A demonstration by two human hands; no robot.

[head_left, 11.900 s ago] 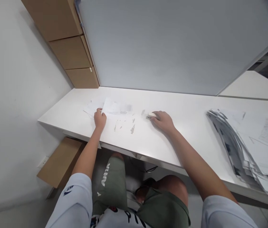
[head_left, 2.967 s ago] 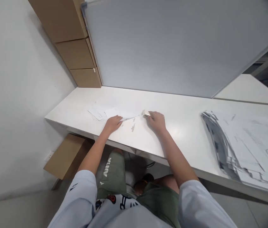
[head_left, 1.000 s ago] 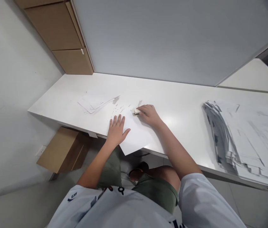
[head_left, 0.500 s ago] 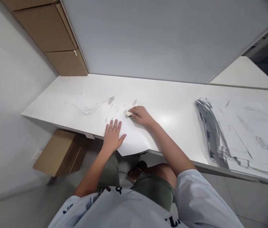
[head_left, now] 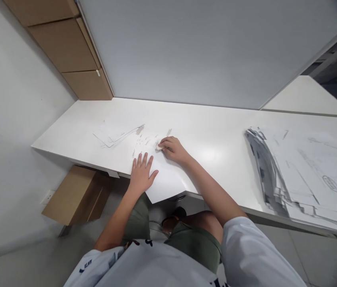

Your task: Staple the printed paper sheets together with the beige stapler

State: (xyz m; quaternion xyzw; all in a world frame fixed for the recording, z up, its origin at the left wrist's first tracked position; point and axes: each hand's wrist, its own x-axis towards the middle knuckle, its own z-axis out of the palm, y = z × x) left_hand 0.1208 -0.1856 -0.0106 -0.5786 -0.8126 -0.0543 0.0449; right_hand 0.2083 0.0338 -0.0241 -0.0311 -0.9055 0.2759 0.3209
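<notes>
A white sheet of paper [head_left: 165,179] lies on the white table, its near corner sticking out past the front edge. My left hand [head_left: 141,175] rests flat on the sheet's left side, fingers spread. In the fingers of my right hand [head_left: 174,149] is a small off-white block that looks like an eraser [head_left: 158,147], pressed to the surface near the sheet's far part. Grey smudges [head_left: 142,139] mark the white surface beyond my left hand. My fingers partly cover the eraser.
Thin loose papers [head_left: 111,141] lie to the left. On the right is a thick stack of large printed sheets [head_left: 312,171]. Cardboard boxes [head_left: 67,46] stand at the back left beside a grey panel [head_left: 180,52]. Another cardboard box [head_left: 73,195] sits under the table.
My right hand has shifted slightly left and nearer with the eraser. My left hand stays flat on the paper. The whole view has tilted a little.
</notes>
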